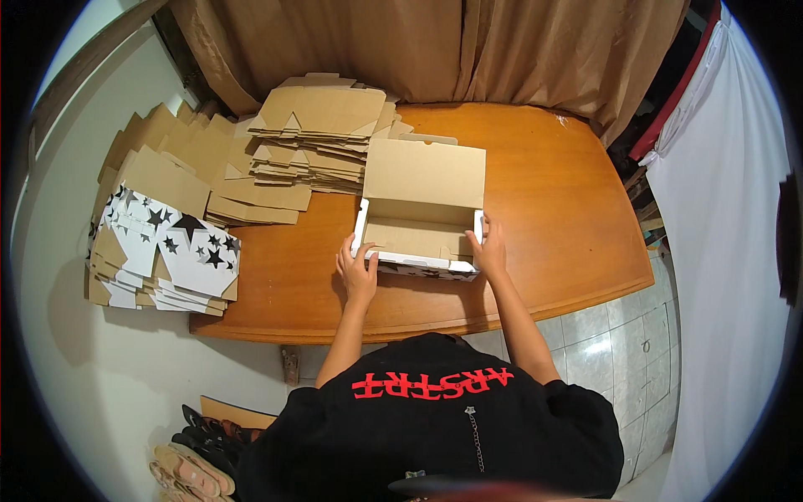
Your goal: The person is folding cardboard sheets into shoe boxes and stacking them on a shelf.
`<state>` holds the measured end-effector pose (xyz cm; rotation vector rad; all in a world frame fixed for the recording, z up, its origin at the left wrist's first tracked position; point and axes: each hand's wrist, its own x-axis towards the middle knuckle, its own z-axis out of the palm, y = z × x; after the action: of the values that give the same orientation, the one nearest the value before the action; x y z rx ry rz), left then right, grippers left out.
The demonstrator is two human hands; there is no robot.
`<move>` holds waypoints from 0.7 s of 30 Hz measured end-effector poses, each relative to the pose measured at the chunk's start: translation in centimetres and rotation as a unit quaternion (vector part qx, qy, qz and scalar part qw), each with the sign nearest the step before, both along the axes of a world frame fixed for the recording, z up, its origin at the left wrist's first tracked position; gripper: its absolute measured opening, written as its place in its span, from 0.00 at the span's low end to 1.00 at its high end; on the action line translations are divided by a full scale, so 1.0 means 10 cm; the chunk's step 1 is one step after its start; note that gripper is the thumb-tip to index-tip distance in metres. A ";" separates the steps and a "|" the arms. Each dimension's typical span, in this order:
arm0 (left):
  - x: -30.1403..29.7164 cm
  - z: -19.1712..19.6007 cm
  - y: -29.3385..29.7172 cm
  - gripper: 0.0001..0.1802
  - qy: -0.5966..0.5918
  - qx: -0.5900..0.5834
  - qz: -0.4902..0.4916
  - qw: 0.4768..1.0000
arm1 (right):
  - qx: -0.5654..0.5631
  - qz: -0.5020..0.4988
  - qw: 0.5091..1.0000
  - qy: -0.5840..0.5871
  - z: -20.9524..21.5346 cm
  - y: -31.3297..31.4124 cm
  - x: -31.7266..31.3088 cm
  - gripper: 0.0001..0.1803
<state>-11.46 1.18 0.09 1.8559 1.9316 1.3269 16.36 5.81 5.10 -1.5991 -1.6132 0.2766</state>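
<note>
We've got both hands on the cardboard box (pixel 422 219), which sits open near the front edge of the wooden table (pixel 552 209), roughly mid-width. Its lid stands up at the back, plain brown inside; the outer walls are white with black stars. Left hand (pixel 357 269) clamps the box's front-left corner, thumb over the rim, fingers on the outside wall. Right hand (pixel 488 249) grips the front-right corner the same way, fingers curled over the side wall.

Flat unfolded box blanks (pixel 314 134) are stacked brown-side up at the table's back-left corner, just behind the box. A second stack of star-printed blanks (pixel 167 247) lies off the table's left edge. Brown curtain (pixel 418 42) hangs behind the table. Shoes (pixel 196 456) are on the floor, lower left.
</note>
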 end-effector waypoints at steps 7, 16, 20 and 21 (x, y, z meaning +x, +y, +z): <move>0.02 -0.01 0.07 0.22 -0.170 0.052 -0.029 0.984 | 0.018 0.022 0.997 0.078 0.03 0.10 0.05 0.30; 0.06 0.01 0.12 0.23 -0.206 0.035 -0.009 0.978 | -0.092 0.009 0.874 0.476 0.45 0.74 -0.02 0.41; 0.10 0.01 0.11 0.23 -0.191 0.054 0.005 0.980 | -0.060 0.061 0.839 0.537 0.42 0.77 -0.06 0.32; 0.15 0.07 0.11 0.22 -0.198 0.036 0.016 0.979 | -0.057 0.057 0.839 0.538 0.32 0.80 0.04 0.32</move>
<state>-9.96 2.23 0.78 1.4503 1.7306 1.6471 16.74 13.81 8.26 -1.0482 -0.7860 1.1245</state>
